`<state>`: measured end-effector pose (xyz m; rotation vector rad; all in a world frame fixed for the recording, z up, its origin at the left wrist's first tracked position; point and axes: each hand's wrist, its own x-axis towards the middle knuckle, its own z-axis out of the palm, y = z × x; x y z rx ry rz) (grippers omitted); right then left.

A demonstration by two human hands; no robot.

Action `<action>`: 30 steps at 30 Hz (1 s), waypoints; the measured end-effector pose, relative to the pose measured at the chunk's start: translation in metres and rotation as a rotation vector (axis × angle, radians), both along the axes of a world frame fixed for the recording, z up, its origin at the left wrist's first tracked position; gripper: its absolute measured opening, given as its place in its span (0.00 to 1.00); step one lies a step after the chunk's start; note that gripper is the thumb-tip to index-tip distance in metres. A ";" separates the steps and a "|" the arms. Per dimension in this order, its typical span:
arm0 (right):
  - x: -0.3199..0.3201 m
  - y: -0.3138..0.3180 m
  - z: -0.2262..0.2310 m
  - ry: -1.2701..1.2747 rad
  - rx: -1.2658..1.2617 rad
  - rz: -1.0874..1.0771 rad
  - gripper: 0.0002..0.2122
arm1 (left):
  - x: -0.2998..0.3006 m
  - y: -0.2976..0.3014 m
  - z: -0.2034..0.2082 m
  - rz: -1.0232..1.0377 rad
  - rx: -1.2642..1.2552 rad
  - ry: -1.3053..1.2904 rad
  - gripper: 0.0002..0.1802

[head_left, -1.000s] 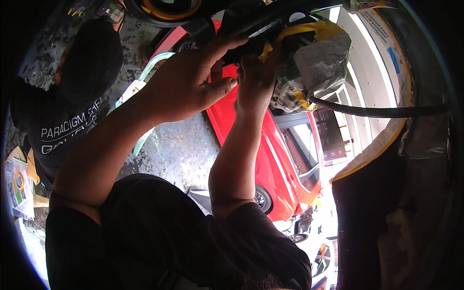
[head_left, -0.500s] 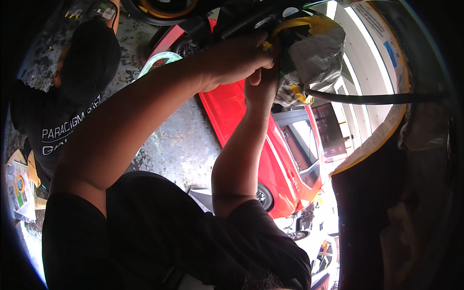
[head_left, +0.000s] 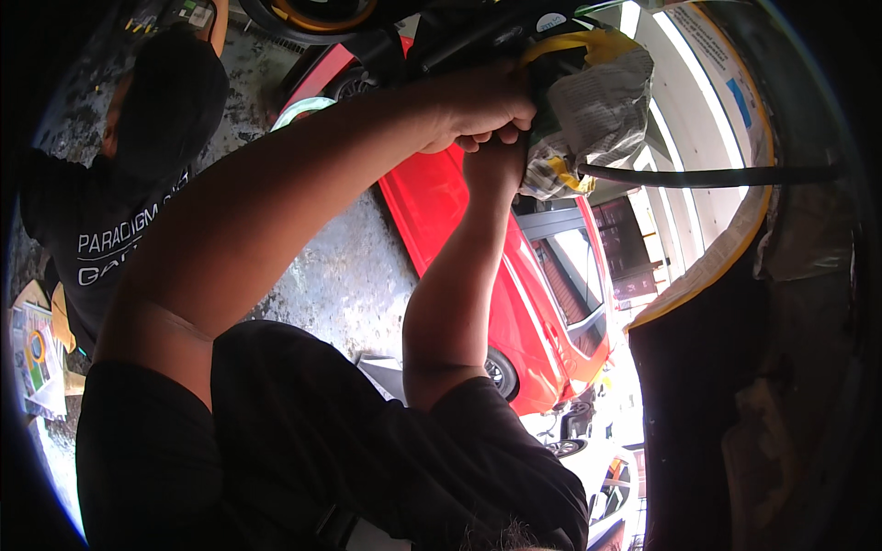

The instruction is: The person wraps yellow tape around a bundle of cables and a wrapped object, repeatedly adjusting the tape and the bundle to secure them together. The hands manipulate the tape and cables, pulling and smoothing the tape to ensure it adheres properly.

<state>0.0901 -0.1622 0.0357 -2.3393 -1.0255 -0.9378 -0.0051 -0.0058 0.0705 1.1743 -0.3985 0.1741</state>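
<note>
My left hand (head_left: 482,108) reaches across from the left with its fingers curled in. Whatever it may hold is hidden. Right beside and just below it, touching, is my right hand (head_left: 497,158), raised on a bent arm; its fingers are mostly hidden behind the left hand. Both hands are against the near side of a part wrapped in crumpled printed masking paper (head_left: 597,106). Yellow masking tape (head_left: 574,43) runs along the top of this wrapping, and a dark hose or cable (head_left: 680,177) extends from its lower side to the right.
A co-worker in a dark cap and shirt (head_left: 119,174) is at the left. Behind my arms stands a red car (head_left: 524,321) on a mottled floor. A dark body panel edged with yellow tape (head_left: 698,275) fills the right side. A wheel with an orange ring (head_left: 322,20) shows at the top.
My left hand has shifted slightly right and down, its fingers more tightly curled over my right hand. The right arm has barely moved.
</note>
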 end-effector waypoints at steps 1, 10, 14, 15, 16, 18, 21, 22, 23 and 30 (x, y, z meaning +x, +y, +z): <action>-0.003 0.003 -0.001 0.061 0.091 0.097 0.06 | 0.000 0.004 -0.001 -0.040 -0.011 -0.025 0.28; -0.010 0.016 -0.023 -0.189 0.166 0.160 0.17 | -0.020 -0.003 -0.014 0.081 -0.091 -0.168 0.39; -0.006 0.015 -0.020 -0.104 0.051 -0.006 0.13 | -0.015 -0.006 -0.006 0.122 -0.058 -0.192 0.40; -0.009 0.018 -0.018 -0.070 0.048 -0.050 0.12 | -0.014 -0.007 -0.004 0.142 -0.060 -0.184 0.39; -0.001 0.015 -0.016 -0.092 0.017 -0.050 0.11 | -0.011 -0.009 -0.001 0.130 -0.067 -0.181 0.39; 0.022 0.005 -0.016 -0.149 -0.033 -0.052 0.09 | -0.005 -0.010 0.005 0.111 -0.082 -0.173 0.40; 0.036 0.000 -0.017 -0.223 -0.018 -0.057 0.07 | -0.005 -0.010 0.009 0.098 -0.089 -0.142 0.40; 0.034 0.002 -0.016 -0.213 0.022 -0.047 0.06 | -0.005 -0.008 0.009 0.086 -0.095 -0.134 0.40; 0.019 0.012 -0.014 -0.145 0.108 -0.021 0.06 | -0.007 -0.005 0.009 0.077 -0.102 -0.125 0.39; 0.014 0.017 -0.018 -0.043 0.278 0.126 0.08 | -0.008 0.000 0.011 0.036 -0.057 -0.136 0.41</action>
